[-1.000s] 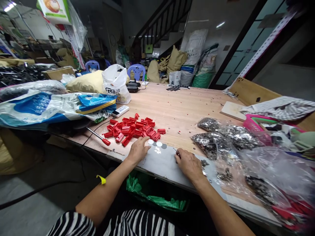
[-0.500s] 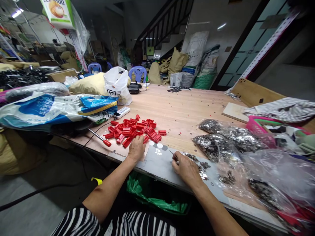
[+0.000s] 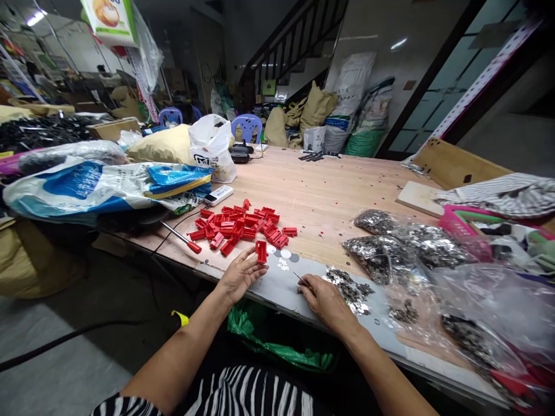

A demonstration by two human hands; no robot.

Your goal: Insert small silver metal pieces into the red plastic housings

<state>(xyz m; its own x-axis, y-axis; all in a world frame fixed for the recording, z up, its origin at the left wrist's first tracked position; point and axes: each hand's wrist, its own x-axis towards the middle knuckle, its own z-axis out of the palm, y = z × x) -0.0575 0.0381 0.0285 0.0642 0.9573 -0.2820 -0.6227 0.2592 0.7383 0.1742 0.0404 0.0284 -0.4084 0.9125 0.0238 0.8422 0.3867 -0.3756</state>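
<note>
My left hand [image 3: 237, 274] is near the table's front edge, palm turned up, and pinches one red plastic piece [image 3: 261, 251] upright between thumb and fingers. Just beyond it lies a pile of several like red pieces [image 3: 236, 227]. My right hand [image 3: 323, 299] rests on the grey plate [image 3: 281, 286] at the table edge, fingers closed on a thin metal pin [image 3: 300, 278] that points up and left. Small shiny metal parts [image 3: 347, 286] are scattered right beside that hand.
Clear bags of metal parts [image 3: 392, 245] lie to the right, with a pink basket [image 3: 462, 228] behind. On the left are blue-and-white sacks [image 3: 99, 188], a red-handled tool [image 3: 182, 238] and a white remote [image 3: 218, 196]. A green bag [image 3: 269, 344] hangs under the table.
My left hand reached into the red pile, then drew back toward me holding one red piece. My right hand stayed on the grey plate with the pin.
</note>
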